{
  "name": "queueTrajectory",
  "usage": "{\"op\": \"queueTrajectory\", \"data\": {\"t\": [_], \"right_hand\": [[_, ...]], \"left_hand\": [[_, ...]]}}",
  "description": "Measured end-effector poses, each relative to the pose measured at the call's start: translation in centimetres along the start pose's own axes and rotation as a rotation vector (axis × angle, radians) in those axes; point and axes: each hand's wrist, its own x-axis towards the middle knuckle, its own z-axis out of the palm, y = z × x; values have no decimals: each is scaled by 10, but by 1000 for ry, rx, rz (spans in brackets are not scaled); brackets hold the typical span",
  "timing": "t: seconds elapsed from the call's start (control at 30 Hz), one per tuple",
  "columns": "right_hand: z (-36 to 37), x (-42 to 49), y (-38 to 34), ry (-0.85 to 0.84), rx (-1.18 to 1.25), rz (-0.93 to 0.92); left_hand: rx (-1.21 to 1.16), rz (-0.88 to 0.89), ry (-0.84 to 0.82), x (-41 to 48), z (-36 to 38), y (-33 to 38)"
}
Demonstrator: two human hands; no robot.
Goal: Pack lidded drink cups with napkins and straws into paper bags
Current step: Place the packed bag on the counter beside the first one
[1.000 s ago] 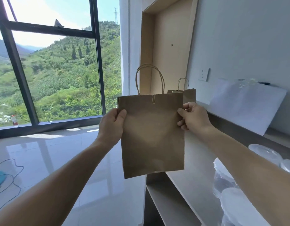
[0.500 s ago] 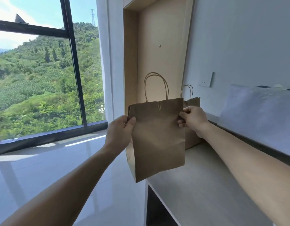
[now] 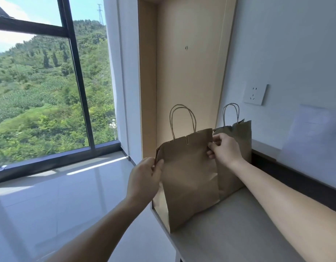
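Head view: left hand (image 3: 144,178) and right hand (image 3: 225,150) each pinch a top corner of the paper bag (image 3: 190,182), both grips closed on the rim. The bag's base looks set on the bench (image 3: 229,233) at its left edge, with a second bag (image 3: 237,140) just behind. Light, thin and easily creased, so hold it by the rim or handles. No readable print.

No readable text, labels or numbers anywhere.

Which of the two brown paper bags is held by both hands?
The nearer brown paper bag, pinched at its upper edges by the left hand and right hand; the other bag stands behind it.
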Motion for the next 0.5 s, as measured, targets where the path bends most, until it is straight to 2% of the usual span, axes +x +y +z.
{"op": "queueTrajectory", "data": {"t": [0.23, 0.5], "right_hand": [[4, 5, 2, 68, 50, -198], [11, 13, -17, -16, -86, -268]], "left_hand": [[44, 72, 85, 5, 4, -7], [106, 77, 139, 7, -2, -8]]}}
